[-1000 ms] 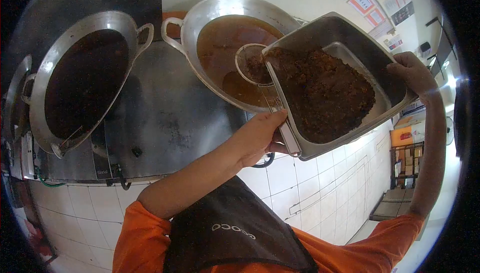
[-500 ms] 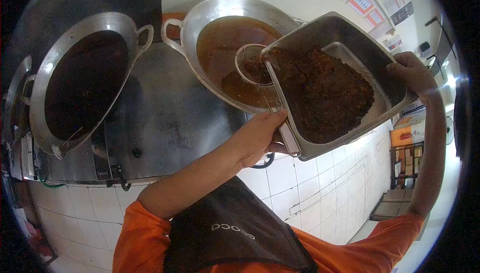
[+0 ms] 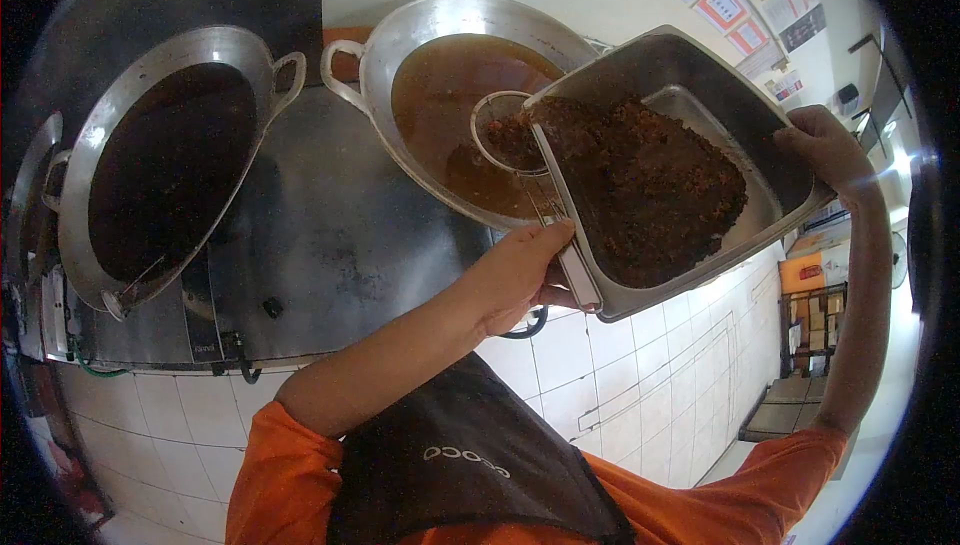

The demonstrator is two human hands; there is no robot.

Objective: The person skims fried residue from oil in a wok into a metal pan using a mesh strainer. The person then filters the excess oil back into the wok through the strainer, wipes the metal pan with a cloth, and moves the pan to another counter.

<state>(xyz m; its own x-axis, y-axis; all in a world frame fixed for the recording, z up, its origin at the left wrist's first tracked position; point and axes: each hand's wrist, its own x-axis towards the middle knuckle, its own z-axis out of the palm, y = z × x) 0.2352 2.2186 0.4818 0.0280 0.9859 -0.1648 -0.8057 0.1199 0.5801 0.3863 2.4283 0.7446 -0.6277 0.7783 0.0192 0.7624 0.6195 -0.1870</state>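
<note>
My left hand (image 3: pixel 525 270) is closed around the pale handle of a round wire strainer (image 3: pixel 507 132), right against the near rim of a deep rectangular metal pan (image 3: pixel 735 70). My right hand (image 3: pixel 825 145) grips the pan's far right rim. Tilted toward the left, the pan holds dark brown, oily crumbly sediment (image 3: pixel 660 190) gathered at its lower side. Some brown bits lie in the strainer under the pan's corner. Both are above a large two-handled wok (image 3: pixel 480 10) filled with brown oil (image 3: pixel 450 95).
On the left, a second wok (image 3: pixel 225 40) of darker liquid sits on the metal stove top (image 3: pixel 320 205), a thin probe-like rod (image 3: pixel 145 275) at its near rim. White floor tiles (image 3: pixel 640 345) lie below, papers (image 3: pixel 720 5) hang on the wall, and a rack (image 3: pixel 812 320) stands at right.
Both hands and the pan stay almost in place. Reddish-brown bits show a little more clearly in the strainer and on the sediment.
</note>
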